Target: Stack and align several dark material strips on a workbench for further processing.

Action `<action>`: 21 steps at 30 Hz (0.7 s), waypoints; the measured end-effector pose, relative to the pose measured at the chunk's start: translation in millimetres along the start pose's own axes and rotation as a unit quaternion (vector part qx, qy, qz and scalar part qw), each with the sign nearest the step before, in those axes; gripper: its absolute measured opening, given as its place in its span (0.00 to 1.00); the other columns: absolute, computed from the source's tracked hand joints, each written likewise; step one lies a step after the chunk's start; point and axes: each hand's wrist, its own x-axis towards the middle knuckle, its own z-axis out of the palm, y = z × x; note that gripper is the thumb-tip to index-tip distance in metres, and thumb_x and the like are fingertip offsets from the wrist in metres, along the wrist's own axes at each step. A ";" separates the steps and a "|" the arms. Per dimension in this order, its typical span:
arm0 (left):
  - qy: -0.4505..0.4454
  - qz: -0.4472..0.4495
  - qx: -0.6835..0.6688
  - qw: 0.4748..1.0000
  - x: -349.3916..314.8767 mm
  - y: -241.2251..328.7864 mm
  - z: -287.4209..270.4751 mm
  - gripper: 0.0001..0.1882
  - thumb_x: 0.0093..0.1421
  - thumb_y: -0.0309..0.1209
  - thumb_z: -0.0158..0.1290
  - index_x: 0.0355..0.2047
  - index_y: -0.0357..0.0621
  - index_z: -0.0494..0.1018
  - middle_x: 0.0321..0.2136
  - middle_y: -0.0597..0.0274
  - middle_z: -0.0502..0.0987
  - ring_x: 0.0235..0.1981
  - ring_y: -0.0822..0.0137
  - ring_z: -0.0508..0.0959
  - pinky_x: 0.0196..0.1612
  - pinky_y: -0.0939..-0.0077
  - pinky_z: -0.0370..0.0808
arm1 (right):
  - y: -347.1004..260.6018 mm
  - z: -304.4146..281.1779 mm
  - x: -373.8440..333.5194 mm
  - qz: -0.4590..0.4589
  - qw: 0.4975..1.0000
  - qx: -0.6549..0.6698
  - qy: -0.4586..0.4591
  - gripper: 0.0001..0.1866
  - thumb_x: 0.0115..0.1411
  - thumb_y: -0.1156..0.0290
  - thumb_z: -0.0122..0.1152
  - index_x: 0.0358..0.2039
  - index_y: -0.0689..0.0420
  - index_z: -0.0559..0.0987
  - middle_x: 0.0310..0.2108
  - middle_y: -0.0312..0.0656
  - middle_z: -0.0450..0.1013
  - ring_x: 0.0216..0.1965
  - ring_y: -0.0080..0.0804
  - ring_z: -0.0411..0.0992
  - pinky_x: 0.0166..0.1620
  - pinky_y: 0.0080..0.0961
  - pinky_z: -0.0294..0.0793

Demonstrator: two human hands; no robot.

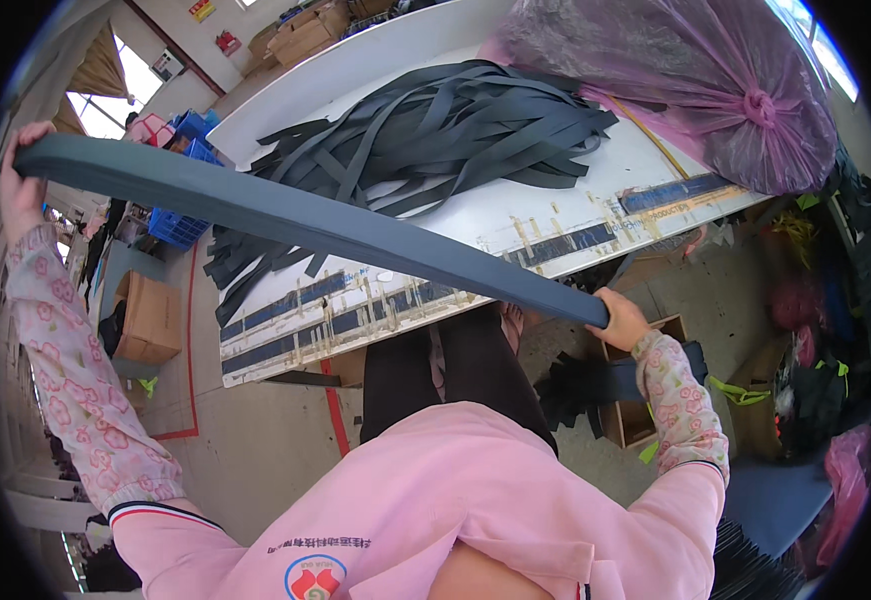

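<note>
A long, thick stack of dark blue-grey fabric strips [305, 222] stretches slantwise across the view, held up above the near part of the table. My left hand [25, 185], raised at the far left, grips one end of the stack. The other end is in my right hand [623, 322], lower down near the table's front edge, with the fingers closed round it. Behind the stack, a loose heap of similar dark strips [455, 125] lies tangled on the white table [565, 210].
A tied purple plastic bag [675, 85] rests at the table's back right, beside a thin yellow rod [652, 138]. Tape marks line the front edge. Blue crates [175, 228] and a cardboard box [150, 320] stand left; a wooden box [637, 425] is on the floor at right.
</note>
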 end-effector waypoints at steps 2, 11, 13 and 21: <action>0.091 0.056 -0.027 0.994 -55.5 -18.9 -70.2 0.10 0.60 0.19 0.49 0.27 0.43 0.60 0.24 0.65 0.60 0.28 0.68 0.62 0.39 0.69 0.66 | 3.7 -46.6 6.2 -0.009 0.997 -0.077 0.011 0.23 0.43 0.72 0.72 0.41 0.58 0.74 0.37 0.51 0.74 0.44 0.53 0.74 0.46 0.42 0.74; 0.295 0.207 -0.068 0.930 -293.0 -233.5 -283.9 0.13 0.68 0.34 0.52 0.28 0.43 0.65 0.24 0.66 0.65 0.27 0.70 0.66 0.39 0.72 0.68 | 3.1 -127.1 112.0 -0.074 0.930 -0.354 -0.063 0.19 0.42 0.76 0.69 0.36 0.57 0.74 0.36 0.50 0.75 0.42 0.53 0.74 0.45 0.44 0.73; 0.350 0.213 -0.085 0.908 -321.1 -276.3 -312.9 0.13 0.68 0.35 0.51 0.28 0.44 0.65 0.23 0.68 0.65 0.27 0.71 0.66 0.38 0.72 0.68 | 11.4 -111.7 127.5 -0.046 0.901 -0.414 -0.119 0.20 0.42 0.78 0.68 0.38 0.56 0.74 0.36 0.49 0.75 0.42 0.54 0.73 0.46 0.44 0.73; 0.444 0.208 -0.142 0.860 -390.2 -356.8 -395.9 0.12 0.69 0.36 0.51 0.29 0.47 0.65 0.25 0.70 0.65 0.27 0.72 0.66 0.39 0.72 0.69 | 37.7 -55.5 159.7 0.009 0.817 -0.536 -0.212 0.23 0.44 0.72 0.70 0.42 0.52 0.73 0.41 0.46 0.74 0.49 0.48 0.72 0.53 0.47 0.68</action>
